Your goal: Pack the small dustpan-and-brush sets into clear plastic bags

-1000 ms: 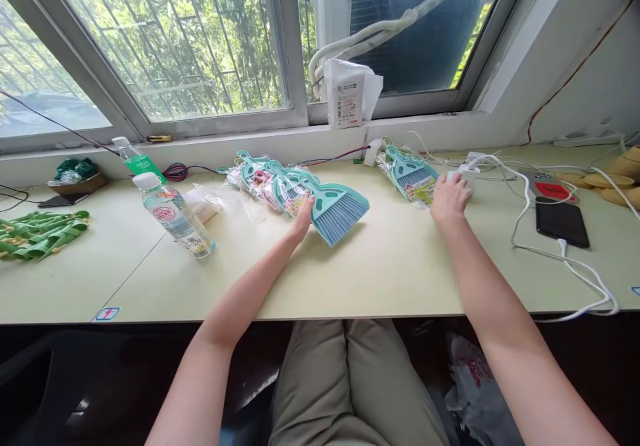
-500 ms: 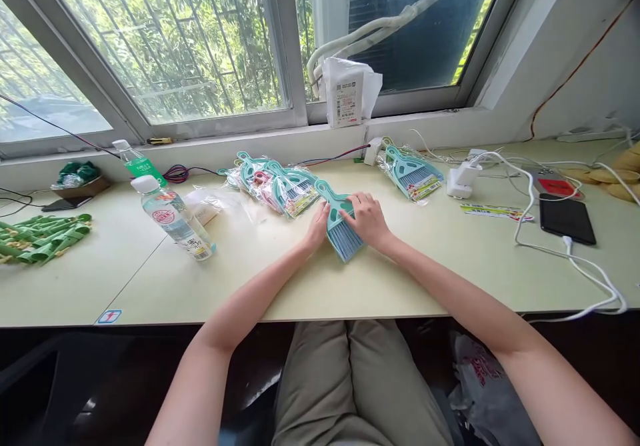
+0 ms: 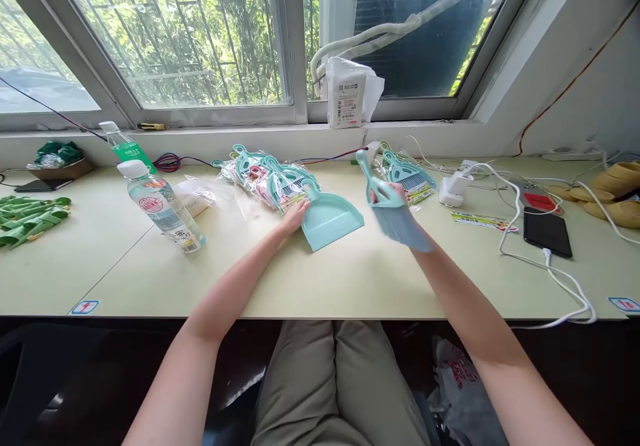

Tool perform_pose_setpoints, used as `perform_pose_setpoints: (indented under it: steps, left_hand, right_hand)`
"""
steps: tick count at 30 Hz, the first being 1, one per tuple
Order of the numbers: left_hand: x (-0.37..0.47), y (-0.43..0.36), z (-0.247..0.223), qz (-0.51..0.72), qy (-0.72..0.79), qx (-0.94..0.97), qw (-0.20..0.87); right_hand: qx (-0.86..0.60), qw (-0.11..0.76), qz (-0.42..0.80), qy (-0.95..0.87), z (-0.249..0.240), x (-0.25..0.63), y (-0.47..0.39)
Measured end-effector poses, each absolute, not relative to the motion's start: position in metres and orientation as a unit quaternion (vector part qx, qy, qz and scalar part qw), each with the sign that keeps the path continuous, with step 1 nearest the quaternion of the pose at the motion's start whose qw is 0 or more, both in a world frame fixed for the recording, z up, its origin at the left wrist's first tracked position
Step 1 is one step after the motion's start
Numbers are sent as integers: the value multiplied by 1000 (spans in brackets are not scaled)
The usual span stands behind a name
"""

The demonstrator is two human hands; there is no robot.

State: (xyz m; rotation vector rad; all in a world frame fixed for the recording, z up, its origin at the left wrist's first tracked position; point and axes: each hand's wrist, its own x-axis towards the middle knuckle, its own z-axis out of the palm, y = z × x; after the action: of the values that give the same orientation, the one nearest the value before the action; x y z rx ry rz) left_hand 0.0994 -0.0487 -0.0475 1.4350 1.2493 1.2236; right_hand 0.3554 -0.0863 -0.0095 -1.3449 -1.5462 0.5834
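My left hand [image 3: 295,217] grips the handle side of a teal dustpan [image 3: 332,219] that rests on the table. Off to the right, my right hand [image 3: 397,196] is closed round a small teal hand brush [image 3: 387,199], held up above the table with its bluish bristles blurred by motion. A gap separates the brush from the dustpan. Beyond my left hand lies a pile of bagged brush-and-dustpan sets [image 3: 273,176] in clear plastic, teal with some pink. Another bagged set [image 3: 407,174] sits just behind the brush.
At left stand a clear bottle [image 3: 163,207] and a green-labelled bottle [image 3: 125,147], near crumpled plastic [image 3: 210,191]. On the right are a white charger [image 3: 454,188], a printed strip [image 3: 484,221], tangled white cables and a phone [image 3: 547,233]. The table's front edge runs above my lap.
The brush has come apart from the dustpan. My right hand has lifted it up and to the right, while my left hand keeps the dustpan, shifted slightly left.
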Motion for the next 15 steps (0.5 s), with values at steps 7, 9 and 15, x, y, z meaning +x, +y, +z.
perform_pose_setpoints:
  steps: [7,9,15]
  left_hand:
    - [62,-42,-41,349,575,707,220]
    - [63,-43,-38,368,580,700,197]
    - [73,-51,-31,313,600,729,106]
  right_hand:
    - [-682,190,-9,-706,-30,393,-61]
    - [-690,198,-43,-695,-33,396,-59]
    - [-739,142,-41,-657,-33,392,-59]
